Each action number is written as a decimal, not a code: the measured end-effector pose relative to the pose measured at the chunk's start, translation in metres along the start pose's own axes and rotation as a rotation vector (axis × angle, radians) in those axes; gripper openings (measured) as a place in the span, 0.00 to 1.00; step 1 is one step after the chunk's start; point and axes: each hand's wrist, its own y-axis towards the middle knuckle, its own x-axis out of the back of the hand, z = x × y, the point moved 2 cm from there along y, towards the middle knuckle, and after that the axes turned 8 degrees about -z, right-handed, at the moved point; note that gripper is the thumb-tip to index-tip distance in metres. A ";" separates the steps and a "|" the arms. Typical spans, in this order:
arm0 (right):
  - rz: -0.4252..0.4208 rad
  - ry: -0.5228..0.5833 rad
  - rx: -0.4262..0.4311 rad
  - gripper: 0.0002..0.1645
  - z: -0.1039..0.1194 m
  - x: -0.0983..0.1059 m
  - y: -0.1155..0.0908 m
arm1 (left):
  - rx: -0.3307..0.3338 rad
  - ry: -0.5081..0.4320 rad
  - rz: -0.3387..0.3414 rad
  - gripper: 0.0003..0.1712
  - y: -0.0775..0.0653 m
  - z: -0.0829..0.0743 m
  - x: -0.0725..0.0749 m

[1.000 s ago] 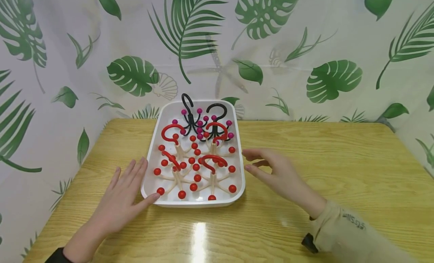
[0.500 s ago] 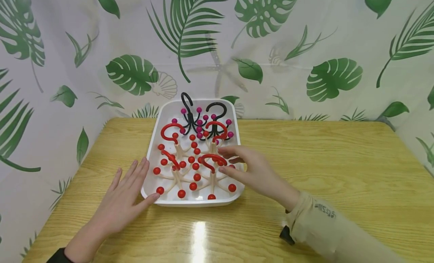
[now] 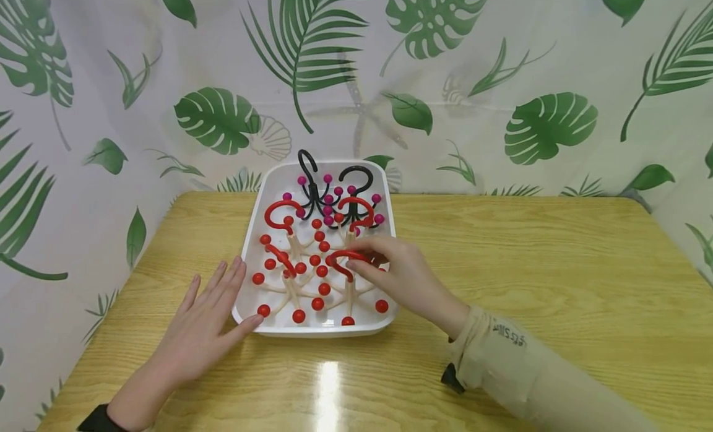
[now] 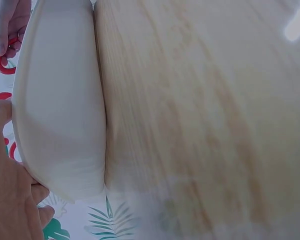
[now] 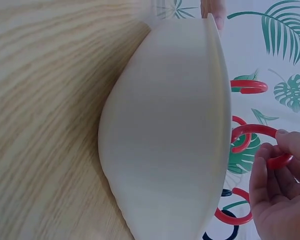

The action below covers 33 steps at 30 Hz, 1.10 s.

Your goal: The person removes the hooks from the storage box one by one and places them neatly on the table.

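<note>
In the head view a white plastic tray [image 3: 317, 330] holds several multi-arm hook hangers with ball-tipped arms. My right hand [image 3: 409, 280] reaches over the tray's right side. Its thumb and fingers pinch the red hook of the front right hanger [image 3: 350, 293]; the right wrist view shows this hook [image 5: 255, 129] between thumb and fingers. The hanger's beige arms are spread low in the tray, partly hidden by the hand. At the tray's left side lies my left hand [image 3: 200, 330], fingers straight along the rim and thumb at the front left corner.
Beside the held one stands another red-hooked hanger [image 3: 291, 286], with two more behind. Two black hangers [image 3: 314, 194] with pink balls stand at the tray's far end. The wooden table [image 3: 529, 265] ends at a leaf-patterned backdrop [image 3: 457, 79].
My right hand has moved left from outside the tray to over it, and its fingers have closed on the front right hanger's hook. The left hand has stayed at the rim.
</note>
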 end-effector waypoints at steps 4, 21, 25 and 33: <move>-0.014 0.012 -0.009 0.11 0.000 -0.001 0.000 | 0.003 -0.002 0.011 0.50 0.001 -0.001 0.000; -0.101 0.069 -0.030 0.10 0.008 0.006 0.004 | 0.011 -0.010 0.015 0.50 0.001 0.002 -0.002; -0.109 0.102 -0.031 0.10 0.012 0.011 0.007 | 0.017 -0.007 0.021 0.50 0.001 0.001 -0.001; -0.138 0.165 0.003 0.09 0.025 0.022 0.011 | 0.008 -0.011 0.017 0.50 0.000 0.002 -0.002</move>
